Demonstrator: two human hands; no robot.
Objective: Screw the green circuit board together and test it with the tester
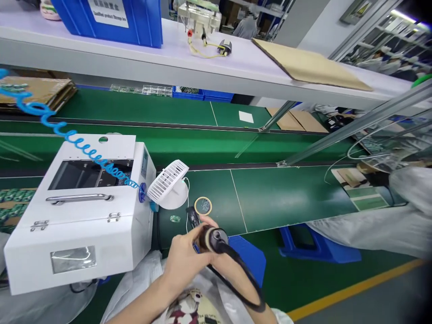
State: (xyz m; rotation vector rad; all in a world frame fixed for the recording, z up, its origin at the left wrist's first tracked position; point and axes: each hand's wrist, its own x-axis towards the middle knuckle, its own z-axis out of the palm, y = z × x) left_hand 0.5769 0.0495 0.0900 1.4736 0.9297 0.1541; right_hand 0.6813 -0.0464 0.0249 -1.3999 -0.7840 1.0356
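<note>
I watched from far away and saw a black corded hand tool [211,238] low in the middle of the view. Its narrow black front end pointed up and away from the person. A black cord [248,281] came out of its round back end and hung down in a big loop. The left hand [185,254] was closed around the tool, with the thumb and fingers wrapped on it, so the grip was narrow and full. The right hand [225,270] was right beside the tool and mostly hidden under it, so I could not tell if it was open or closed. The cord lay across the right wrist.

Just past the grip, a tiny green circuit board [174,219] and a roll of tape [203,206] lay on a green conveyor belt [270,200]. Neither one touched the tool. Just behind them stood a small white fan [168,182] on a round foot. To the left of the grip sat a big white metal box [77,216] with a steel handle and a dark window. A blue coiled hose [67,141] ran across the top of it. Below the grip was a cloth with a printed picture [185,308]. Far ahead, past the belt, a white shelf [209,67] held a blue bin [108,18] and a flat brown cardboard sheet [310,63].
</note>
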